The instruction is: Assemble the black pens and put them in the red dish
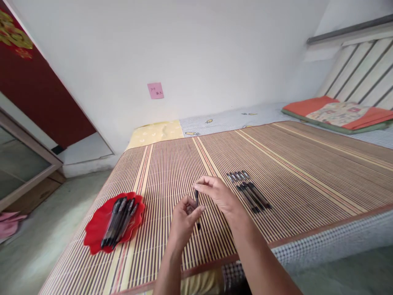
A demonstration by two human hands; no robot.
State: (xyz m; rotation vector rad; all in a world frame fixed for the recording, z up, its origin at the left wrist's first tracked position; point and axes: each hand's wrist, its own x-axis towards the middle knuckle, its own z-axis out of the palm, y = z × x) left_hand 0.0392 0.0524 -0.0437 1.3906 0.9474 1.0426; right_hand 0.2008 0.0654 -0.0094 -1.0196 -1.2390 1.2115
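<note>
Over the bamboo mat (172, 168) I hold one dark pen (197, 198) upright between my two hands. My left hand (186, 217) is closed round its middle, and the pen's black lower end shows beneath the thumb. The fingers of my right hand (215, 190) pinch its top end; whether a cap is on it there I cannot tell. To the right of my hands lie several pen barrels (253, 197) side by side. Beyond them is a row of several short pen caps (237, 176). A red scalloped plate (92, 225) at the left holds several black capped pens (119, 221).
The mat covers a bed against a white wall that bears a pink note (155, 90). A folded orange and floral cloth (340, 112) lies at the back right, by a slatted headboard (365, 69). The bed's front edge runs close to my forearms.
</note>
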